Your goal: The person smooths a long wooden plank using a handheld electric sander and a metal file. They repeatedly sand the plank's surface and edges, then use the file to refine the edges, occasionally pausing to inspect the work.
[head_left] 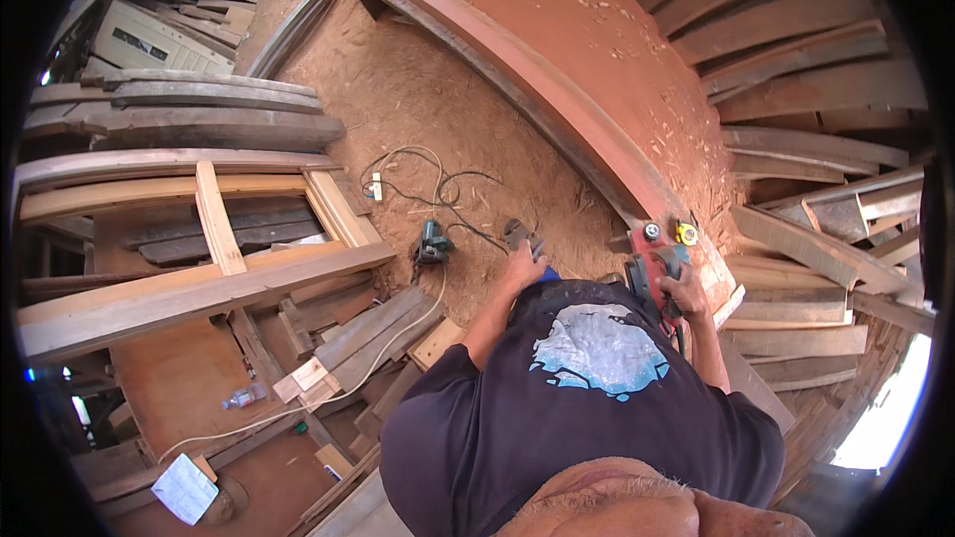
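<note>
My right hand (684, 290) is wrapped round the rear handle of a red and black handheld power tool (652, 268), which looks like an electric planer or belt sander. The tool rests at the near end of a long reddish wooden beam (517, 65). Just beyond it lie a yellow tape measure (686, 232) and a small round black-and-white thing (652, 232). To the left, my left hand (525, 266) is closed on a small dark grey object (516, 234) whose kind I cannot make out. A dark cord passes close to that hand.
A dark green power tool (432, 244) stands on the dusty ground left of me. Cables run from a white socket block (377, 186). A wooden frame (209, 268) lies on stacked boards at left. More planks (806, 89) are piled at right. A plastic bottle (244, 397) lies lower left.
</note>
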Action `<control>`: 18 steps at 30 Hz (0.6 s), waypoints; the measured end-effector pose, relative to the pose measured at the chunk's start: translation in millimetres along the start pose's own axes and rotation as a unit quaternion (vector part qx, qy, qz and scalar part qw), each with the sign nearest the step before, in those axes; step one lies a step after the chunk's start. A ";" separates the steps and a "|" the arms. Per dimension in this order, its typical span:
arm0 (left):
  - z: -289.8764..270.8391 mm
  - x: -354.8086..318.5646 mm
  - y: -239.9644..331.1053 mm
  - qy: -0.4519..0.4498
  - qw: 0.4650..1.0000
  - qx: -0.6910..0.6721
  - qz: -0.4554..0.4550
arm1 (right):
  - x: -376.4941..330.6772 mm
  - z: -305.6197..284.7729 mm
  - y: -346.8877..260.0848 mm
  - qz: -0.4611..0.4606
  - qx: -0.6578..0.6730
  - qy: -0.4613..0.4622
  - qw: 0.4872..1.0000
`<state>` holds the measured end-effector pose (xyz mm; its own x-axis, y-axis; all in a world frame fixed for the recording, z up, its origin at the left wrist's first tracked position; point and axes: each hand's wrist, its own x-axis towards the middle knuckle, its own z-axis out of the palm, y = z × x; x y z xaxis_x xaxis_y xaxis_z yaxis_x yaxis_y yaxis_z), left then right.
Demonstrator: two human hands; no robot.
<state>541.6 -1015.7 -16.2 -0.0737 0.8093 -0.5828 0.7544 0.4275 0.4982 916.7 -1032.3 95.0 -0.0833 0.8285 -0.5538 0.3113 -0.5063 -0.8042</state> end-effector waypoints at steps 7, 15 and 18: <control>-57.7 69.5 -44.8 -0.030 0.992 -0.104 0.072 | 128.4 112.1 -157.9 -0.118 -0.303 0.094 0.941; -213.5 139.1 -107.8 0.149 0.980 -0.097 0.092 | 261.5 226.6 -329.0 -0.174 0.159 -0.032 0.971; -236.4 170.5 -162.5 0.218 0.964 -0.146 0.050 | 311.7 245.0 -368.3 -0.204 0.084 -0.060 0.974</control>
<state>252.3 -851.9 -44.7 -0.3246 0.9178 -0.2285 0.5610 0.3813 0.7348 544.1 -646.3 165.7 -0.2805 0.9399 -0.1948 0.0700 -0.1824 -0.9807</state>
